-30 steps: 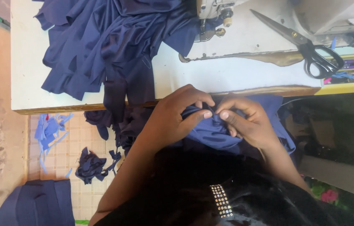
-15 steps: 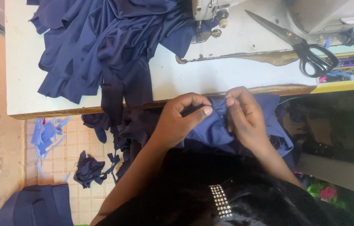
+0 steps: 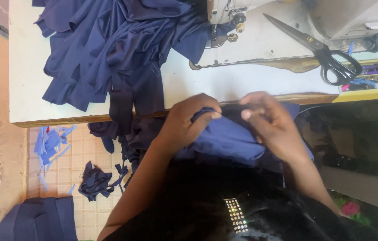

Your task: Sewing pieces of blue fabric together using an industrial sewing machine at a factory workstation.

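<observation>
— How are the hands posed?

— The left hand (image 3: 189,122) is seen curled, knuckles up, with the thumb pressed onto a fold of the blue cloth (image 3: 229,140). The right hand (image 3: 271,127) is bent at the wrist, fingers hooked over the same fold, which is pinched close beside the left thumb. Both forearms are angled in from the lower edge, meeting just below the tabletop (image 3: 24,67) edge.

— So both are closed on the cloth?

— Yes, it is gripped by both, bunched between them over the lap.

— What is lying around?

— A pile (image 3: 108,49) of dark blue fabric is spread on the tabletop, left of the sewing machine (image 3: 229,11). Scissors (image 3: 327,56) are laid to the right. Scraps (image 3: 95,180) are scattered on the tiled floor (image 3: 57,178).
</observation>
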